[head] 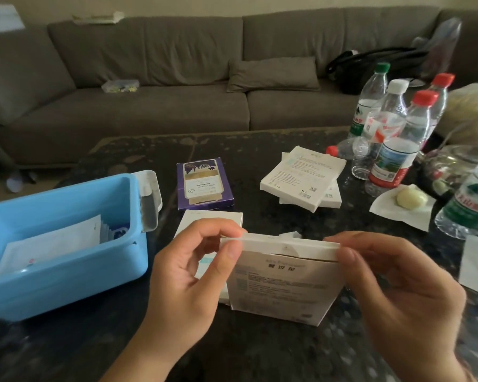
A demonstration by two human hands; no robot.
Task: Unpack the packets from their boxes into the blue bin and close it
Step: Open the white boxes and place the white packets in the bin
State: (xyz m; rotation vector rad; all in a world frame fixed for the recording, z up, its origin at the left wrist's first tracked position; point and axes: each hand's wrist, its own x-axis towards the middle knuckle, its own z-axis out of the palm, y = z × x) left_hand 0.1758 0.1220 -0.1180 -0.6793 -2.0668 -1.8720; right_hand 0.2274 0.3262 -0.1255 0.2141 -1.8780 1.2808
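Both hands, left hand [193,271] and right hand [398,293], pinching top flap of upright white box [284,282], open blue bin [75,274] holding packets [53,244] at left

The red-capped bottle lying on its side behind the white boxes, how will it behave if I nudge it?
The fallen bottle looks empty and crumpled, so probably very light. Lying on its side, it may roll or skid on the glossy table.

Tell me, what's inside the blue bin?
The blue bin holds flat white packets, some standing behind near its right wall. Its front wall hides the bottom, so anything under them is unseen.
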